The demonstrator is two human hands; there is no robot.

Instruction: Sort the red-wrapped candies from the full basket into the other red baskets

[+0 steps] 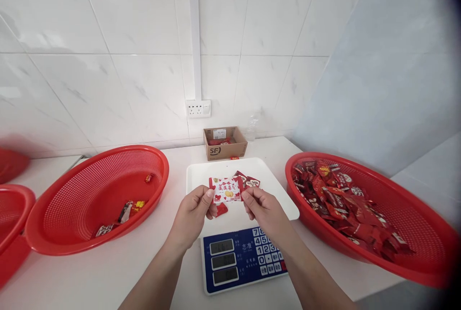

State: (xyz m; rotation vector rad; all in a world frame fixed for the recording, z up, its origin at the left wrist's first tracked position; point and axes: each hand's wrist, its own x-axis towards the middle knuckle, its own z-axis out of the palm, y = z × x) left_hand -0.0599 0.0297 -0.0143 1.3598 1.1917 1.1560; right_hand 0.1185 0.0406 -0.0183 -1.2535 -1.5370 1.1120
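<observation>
Between my two hands is a small white and red candy packet (226, 190) with hearts and red printed characters. My left hand (196, 211) pinches its left end between thumb and fingers. Its right end is gripped the same way by my right hand (264, 206). The packet is held up over the white pan of a digital scale (200, 173). Behind it, a few dark red wrapped candies (252, 181) lie on the pan, partly hidden. A red packet (222, 209) rests on the pan just below the held one.
On the right a red basket (406, 209) holds many red packets. At left, another red basket (97, 199) has several wrapped pieces inside. A cardboard box (226, 150) with red packets stands behind the scale, near a clear plastic item (252, 127). The scale's keypad panel (248, 262) faces me.
</observation>
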